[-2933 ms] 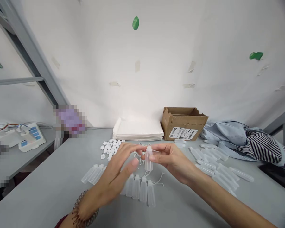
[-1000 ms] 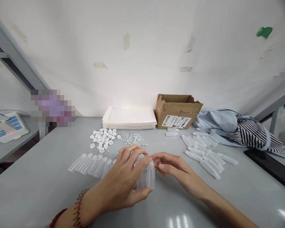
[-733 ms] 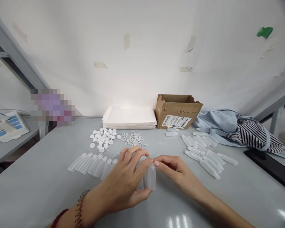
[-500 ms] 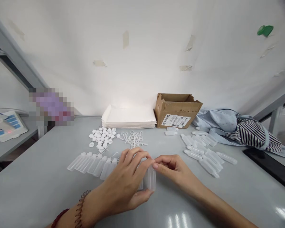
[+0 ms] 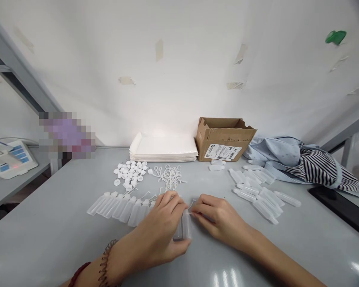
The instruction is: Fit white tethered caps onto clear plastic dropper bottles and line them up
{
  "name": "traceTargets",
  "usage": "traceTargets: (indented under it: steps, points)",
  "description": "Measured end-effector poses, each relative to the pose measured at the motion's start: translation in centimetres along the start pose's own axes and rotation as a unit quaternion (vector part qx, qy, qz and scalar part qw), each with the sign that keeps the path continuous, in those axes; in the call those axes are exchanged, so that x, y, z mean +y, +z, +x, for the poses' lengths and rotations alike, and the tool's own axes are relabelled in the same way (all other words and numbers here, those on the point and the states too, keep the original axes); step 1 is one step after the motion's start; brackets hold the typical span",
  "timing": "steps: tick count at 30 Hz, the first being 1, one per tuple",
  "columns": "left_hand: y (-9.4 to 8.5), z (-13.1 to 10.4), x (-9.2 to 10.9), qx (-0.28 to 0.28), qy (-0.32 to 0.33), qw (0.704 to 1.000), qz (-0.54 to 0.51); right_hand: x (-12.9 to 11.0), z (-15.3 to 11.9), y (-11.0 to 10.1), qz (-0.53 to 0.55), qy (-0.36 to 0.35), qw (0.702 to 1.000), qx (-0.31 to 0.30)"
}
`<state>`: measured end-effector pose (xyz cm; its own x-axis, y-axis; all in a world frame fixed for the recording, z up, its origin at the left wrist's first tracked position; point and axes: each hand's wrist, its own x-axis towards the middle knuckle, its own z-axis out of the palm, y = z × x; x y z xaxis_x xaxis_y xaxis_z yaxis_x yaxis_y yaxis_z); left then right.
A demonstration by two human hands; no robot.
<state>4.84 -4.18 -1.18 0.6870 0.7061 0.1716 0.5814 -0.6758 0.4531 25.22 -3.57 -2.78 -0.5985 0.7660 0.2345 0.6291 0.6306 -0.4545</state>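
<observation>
My left hand [image 5: 164, 223] is closed around a small translucent plastic bottle [image 5: 186, 226], fingers at its top and thumb at its base. The bottle stands nearly upright at the right end of a row of similar bottles [image 5: 126, 209], partly hidden behind this hand. Several bottles in the row have thin white straps at their necks. My right hand [image 5: 213, 213] is pinched beside the held bottle's neck, at a thin white strap [image 5: 193, 203]; its fingers hide most of that contact.
White caps [image 5: 130, 174] and looped white straps [image 5: 171, 175] lie in piles beyond the row. Loose bottles [image 5: 266, 203] are spread at right, near a black phone-like slab [image 5: 341, 211] and bundled cloth [image 5: 317, 167]. Behind are stacked white envelopes [image 5: 164, 149] and an open cardboard box [image 5: 221, 139].
My left hand and the bottle have shifted slightly left, beside the row. My right hand's fingers have curled in and moved slightly lower, and a thin strap now shows between the hands.
</observation>
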Motion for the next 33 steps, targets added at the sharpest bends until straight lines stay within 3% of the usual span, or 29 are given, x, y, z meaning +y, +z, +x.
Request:
traceTargets:
  steps: [9,17,33]
  points:
    - [0.4,0.0,-0.5,-0.026,-0.012,0.999,0.043,0.5,0.1,0.5,-0.066,-0.028,0.997,0.008]
    - [0.7,-0.4,-0.6,-0.024,-0.02,0.998,0.063,0.8,0.1,1.2,-0.056,-0.056,0.995,0.068]
    - [0.4,-0.2,-0.5,-0.055,-0.026,0.997,0.052,0.3,-0.1,0.5,-0.057,-0.049,0.996,0.039]
